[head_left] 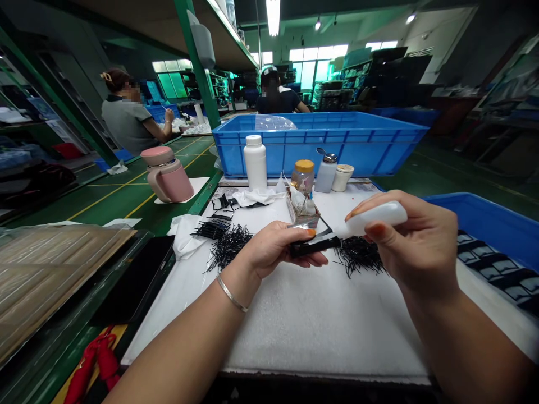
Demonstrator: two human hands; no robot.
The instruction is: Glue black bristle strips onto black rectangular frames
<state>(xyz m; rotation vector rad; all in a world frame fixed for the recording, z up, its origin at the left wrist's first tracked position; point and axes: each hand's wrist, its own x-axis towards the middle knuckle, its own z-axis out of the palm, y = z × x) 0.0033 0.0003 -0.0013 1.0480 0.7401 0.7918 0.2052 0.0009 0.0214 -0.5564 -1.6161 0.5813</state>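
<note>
Left hand (pixel 272 249): fingers are clamping a black piece (pixel 314 247) above the table (pixel 320 314), apparently steadying it. Right hand (pixel 425 241): fingers are pinching a white rounded tool (pixel 378 217), pointing it there. Black strips (pixel 231 248) are lying behind, seemingly for reach; a blue crate (pixel 328 147) is standing beyond.

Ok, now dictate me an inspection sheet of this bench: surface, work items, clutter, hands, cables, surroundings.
Surface: white work surface, partly covered.
Work items: dark piece and white bottle-like object, both held; whether they touch is unclear.
Clutter: black strip piles on both sides; crumpled white cloth at the left edge; upright white bottle towards the back.
Hands: left hand grips the dark piece; right hand grips the bottle-like object.
Cables: nothing seen.
Surroundings: blue crate behind; pink mug to the left; two people beyond.
</note>
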